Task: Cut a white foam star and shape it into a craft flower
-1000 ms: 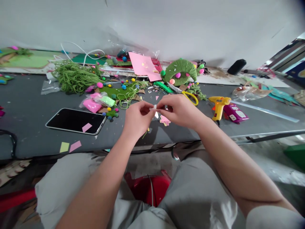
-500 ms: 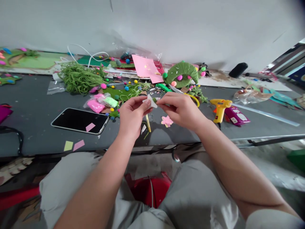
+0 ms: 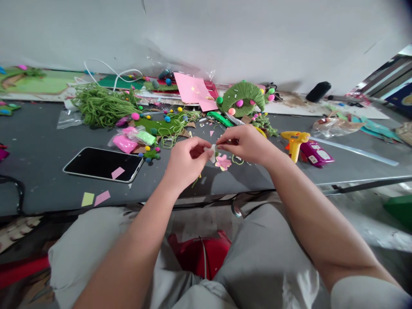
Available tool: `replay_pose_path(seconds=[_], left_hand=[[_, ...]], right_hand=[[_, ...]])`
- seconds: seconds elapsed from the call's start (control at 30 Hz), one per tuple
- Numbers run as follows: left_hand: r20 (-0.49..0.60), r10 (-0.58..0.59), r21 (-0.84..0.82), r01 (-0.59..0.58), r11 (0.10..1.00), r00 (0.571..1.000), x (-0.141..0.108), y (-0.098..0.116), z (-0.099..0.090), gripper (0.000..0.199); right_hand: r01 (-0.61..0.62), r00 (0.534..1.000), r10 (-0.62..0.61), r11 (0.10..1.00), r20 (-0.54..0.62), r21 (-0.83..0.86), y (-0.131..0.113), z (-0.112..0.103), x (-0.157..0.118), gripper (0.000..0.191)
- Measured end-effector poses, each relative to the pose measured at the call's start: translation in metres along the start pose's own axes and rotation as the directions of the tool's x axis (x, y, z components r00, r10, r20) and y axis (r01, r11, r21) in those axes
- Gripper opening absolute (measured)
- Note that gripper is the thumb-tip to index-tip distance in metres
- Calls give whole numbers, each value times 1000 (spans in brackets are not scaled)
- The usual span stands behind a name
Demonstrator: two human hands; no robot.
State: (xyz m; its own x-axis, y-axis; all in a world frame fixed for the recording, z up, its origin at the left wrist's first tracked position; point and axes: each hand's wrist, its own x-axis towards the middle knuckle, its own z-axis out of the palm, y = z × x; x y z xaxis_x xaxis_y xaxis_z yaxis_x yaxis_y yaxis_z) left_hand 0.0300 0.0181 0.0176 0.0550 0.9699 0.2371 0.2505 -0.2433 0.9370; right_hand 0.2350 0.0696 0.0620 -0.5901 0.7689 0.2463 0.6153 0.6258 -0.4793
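Just above the desk, my left hand is closed in a pinch on a small white piece, perhaps paper, mostly covered by the fingers. My right hand meets it from the other side, thumb and fingertips pinched together. A speck of green shows at its fingertips, too small to name. Right below the fingers lies a pink flower-shaped cutout with a yellow edge under it. A loop of thin green yarn rests beside that cutout, under my right hand.
Behind my hands lie green-handled scissors and a green yarn-wrapped ring with pompoms. A phone and a green yarn bundle are on the left. To the right are a yellow glue gun and a purple packet.
Both hands have come down and slightly right, toward the pink flower cutout, with the white piece between them. The white piece is now turned and more covered. The view has shifted slightly.
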Motion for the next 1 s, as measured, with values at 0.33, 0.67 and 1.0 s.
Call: replay_pose_path(seconds=[0.33,0.67,1.0], left_hand=[[-195,-4,157,35,987,981,1,-4,1,17],[-268,-209,-370,100,924,940,9,-7,8,24],[-32,-284,-567,217,795,958,6,1,0,34]], right_hand=[[7,1000,-9,994,-15,-105,-19,3,-5,12],[44,999,-44,999,-25,-11,-18,7,-4,14],[3,998,-16,976,57,218,-3,3,-1,12]])
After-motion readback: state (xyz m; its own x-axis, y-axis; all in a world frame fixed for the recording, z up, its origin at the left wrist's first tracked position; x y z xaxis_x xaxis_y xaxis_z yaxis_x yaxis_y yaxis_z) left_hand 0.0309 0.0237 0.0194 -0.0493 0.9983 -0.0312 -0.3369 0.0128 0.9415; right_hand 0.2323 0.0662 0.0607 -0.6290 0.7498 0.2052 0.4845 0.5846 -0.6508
